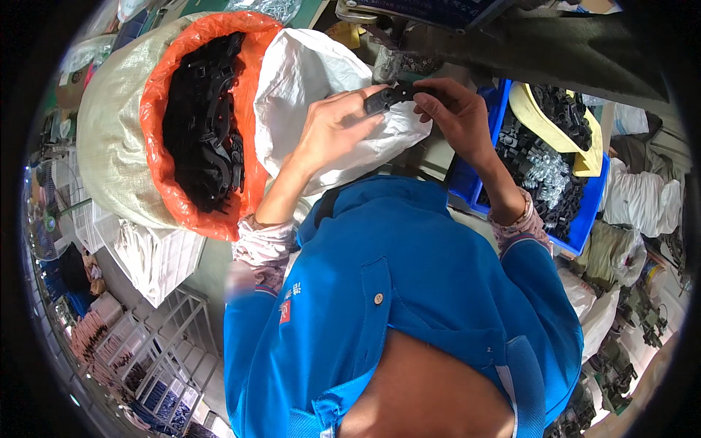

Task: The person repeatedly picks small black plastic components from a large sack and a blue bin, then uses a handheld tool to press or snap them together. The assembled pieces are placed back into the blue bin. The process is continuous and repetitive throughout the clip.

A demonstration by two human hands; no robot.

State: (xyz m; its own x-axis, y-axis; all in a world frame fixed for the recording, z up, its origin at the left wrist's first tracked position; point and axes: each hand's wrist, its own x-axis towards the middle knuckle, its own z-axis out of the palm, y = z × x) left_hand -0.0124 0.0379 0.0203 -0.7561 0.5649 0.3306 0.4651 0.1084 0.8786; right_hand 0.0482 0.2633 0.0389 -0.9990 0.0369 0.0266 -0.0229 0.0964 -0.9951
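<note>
Over the mouth of a white woven sack [310, 69], a black plastic part [387, 98] with small holes is held level between my hands. My left hand [332, 131] is closed round its left end, thumb below and fingers above. At the other end, my right hand [460, 117] pinches with thumb and forefinger; whether a separate small piece sits in that pinch I cannot make out. Left of the white sack stands a larger sack [109, 131] with an orange plastic liner [157, 109], full of black plastic parts [208, 139].
By my right forearm is a blue bin [595, 212] of black parts and shiny metal pieces [544, 171], with a yellow tray [533, 117] across it. A dark machine [423, 14] overhangs the far side. White crates [182, 255] and a metal rack [157, 358] stand at the left.
</note>
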